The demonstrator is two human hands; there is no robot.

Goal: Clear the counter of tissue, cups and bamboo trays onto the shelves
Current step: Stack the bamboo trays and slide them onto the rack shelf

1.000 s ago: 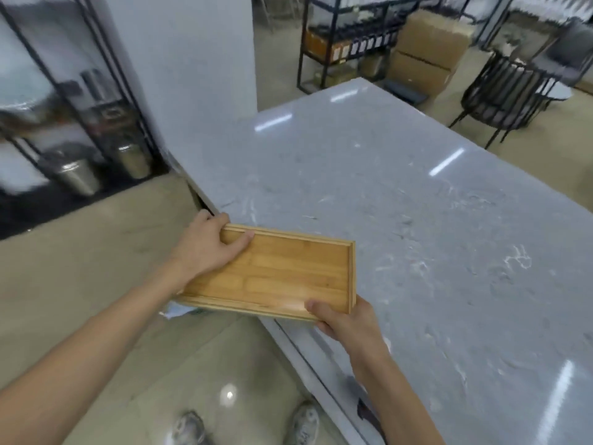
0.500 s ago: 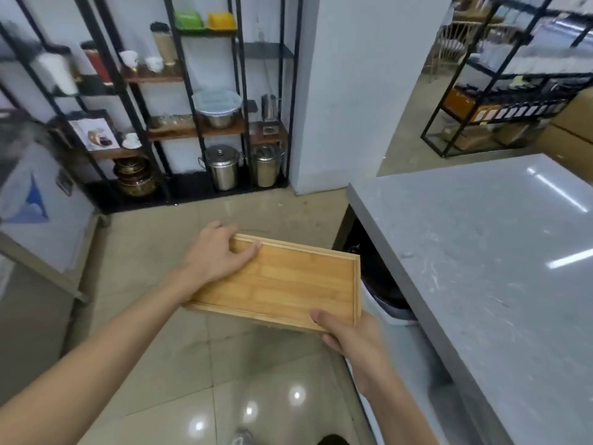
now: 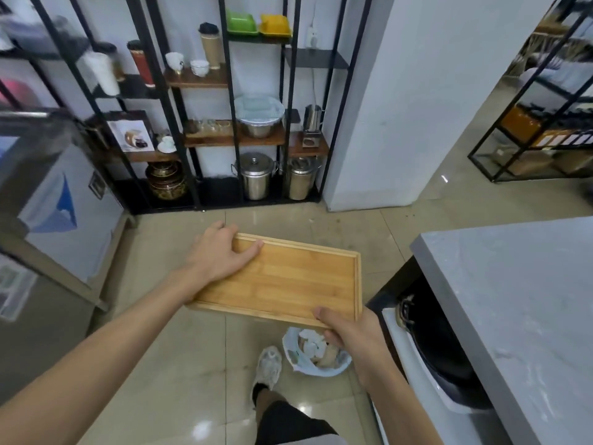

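Two outstretched hands — left hand (image 3: 218, 255), right hand (image 3: 346, 329) — fingers clamped on bamboo tray (image 3: 282, 281) corners.

The bamboo tray (image 3: 282, 277) is showing a honey-gold colour with lengthwise grain stripes. The counter (image 3: 519, 309) is showing pale grey with faint white marbling. The shelving frame (image 3: 231, 130) is showing black, its boards dark brown. A green dish (image 3: 241, 22) and a yellow dish (image 3: 275, 24) are sitting up top. The floor tiles (image 3: 179, 364) are gleaming beige.
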